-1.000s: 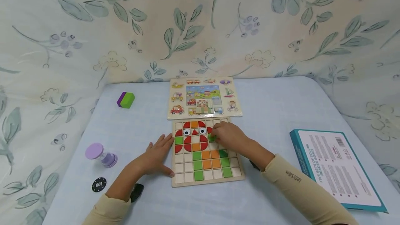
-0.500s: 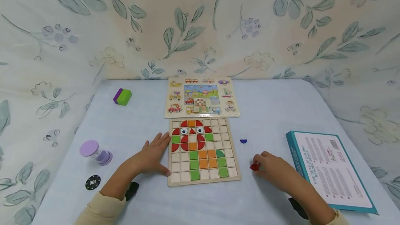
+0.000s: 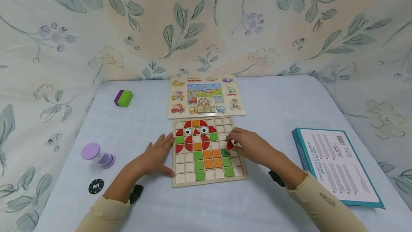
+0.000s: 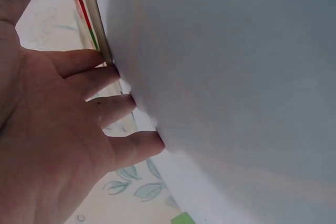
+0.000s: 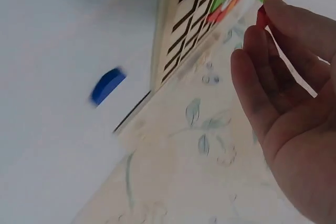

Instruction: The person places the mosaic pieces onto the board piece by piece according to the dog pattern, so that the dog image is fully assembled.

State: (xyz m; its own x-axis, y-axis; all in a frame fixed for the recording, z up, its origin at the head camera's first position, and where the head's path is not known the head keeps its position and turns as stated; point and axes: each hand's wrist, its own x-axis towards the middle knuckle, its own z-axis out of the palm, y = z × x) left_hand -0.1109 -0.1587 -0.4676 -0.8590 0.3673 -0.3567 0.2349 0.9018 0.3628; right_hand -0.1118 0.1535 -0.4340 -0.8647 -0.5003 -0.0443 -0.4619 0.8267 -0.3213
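Note:
A wooden grid board (image 3: 209, 183) lies on the table, partly filled with red, orange and green tiles and two round eye pieces. Along its left edge rests my left hand (image 3: 156, 158), fingers spread and straight; in the left wrist view those fingers (image 4: 134, 148) reach the table beside the board's edge. My right hand (image 3: 254, 146) pinches a small red tile (image 5: 262, 17) between thumb and fingers, over the right side of the board near a green quarter-round tile (image 3: 224, 153). A blue half-round tile (image 5: 107, 85) lies on the table, hidden behind the right hand in the head view.
Behind the board is a vehicle puzzle (image 3: 239, 113) with a small pattern card (image 3: 206, 105) on it. A teal-and-white box (image 3: 341, 167) lies right. Leftward are a purple-and-green block (image 3: 124, 98), a lilac sand timer (image 3: 104, 159) and a black chip (image 3: 96, 186).
My right hand has left the board's upper right part, picked up a red tile from the table at the right, and come back over the board with it. The left hand stays put.

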